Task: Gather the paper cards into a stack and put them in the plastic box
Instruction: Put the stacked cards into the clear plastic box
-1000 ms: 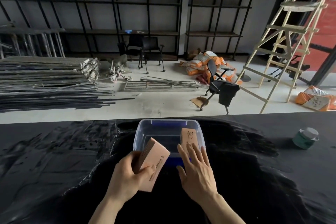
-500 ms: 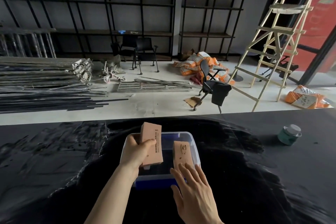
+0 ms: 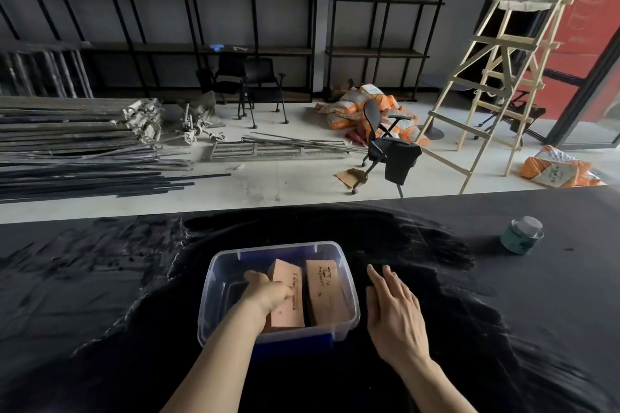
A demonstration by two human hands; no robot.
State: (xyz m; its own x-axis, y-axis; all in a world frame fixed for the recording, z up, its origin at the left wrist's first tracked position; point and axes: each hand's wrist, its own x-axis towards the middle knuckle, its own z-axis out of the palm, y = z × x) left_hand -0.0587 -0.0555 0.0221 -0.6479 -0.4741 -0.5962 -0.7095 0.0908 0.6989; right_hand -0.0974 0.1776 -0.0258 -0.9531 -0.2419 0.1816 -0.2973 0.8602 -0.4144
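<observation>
A clear plastic box (image 3: 214, 282) with blue handles stands on the black table in front of me. Inside it, two stacks of tan paper cards stand side by side. My left hand (image 3: 268, 293) reaches into the box and grips the left stack (image 3: 287, 303). The right stack (image 3: 323, 292) leans against the box's right wall, untouched. My right hand (image 3: 394, 310) hovers flat just outside the box's right side, fingers spread, holding nothing.
The black table (image 3: 100, 295) spreads wide on both sides of the box. A small green jar with a clear lid (image 3: 521, 235) sits at the far right of the table. Beyond the far edge are floor, metal bars, chairs and a wooden ladder.
My left hand has lowered its stack of cards from above the box down into it. My right hand has let go of the other stack and moved out to the right.
</observation>
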